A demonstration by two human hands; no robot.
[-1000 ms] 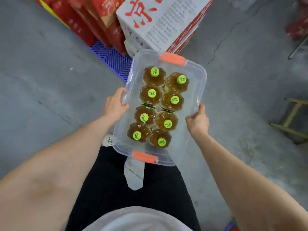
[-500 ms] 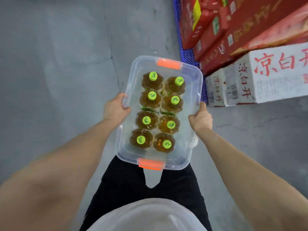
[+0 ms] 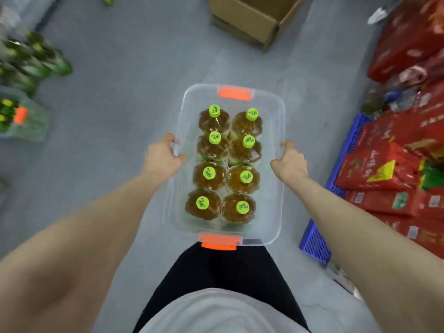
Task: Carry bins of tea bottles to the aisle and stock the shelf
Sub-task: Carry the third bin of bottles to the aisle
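Note:
I hold a clear plastic bin with orange latches at both ends out in front of my waist, above the grey floor. Inside it stand several amber tea bottles with lime-green caps, packed in two rows. My left hand grips the bin's left rim, fingers curled over the edge. My right hand grips the right rim the same way. The bin is level and carried by both hands.
Red cartons are stacked on a blue pallet at the right. An open cardboard box sits ahead on the floor. Blurred green-labelled bottles and another clear bin lie at the left.
I have turned left while carrying the bin: the red cartons and pallet swung from ahead to my right, and the cardboard box and green bottles came into view. Both grips are unchanged.

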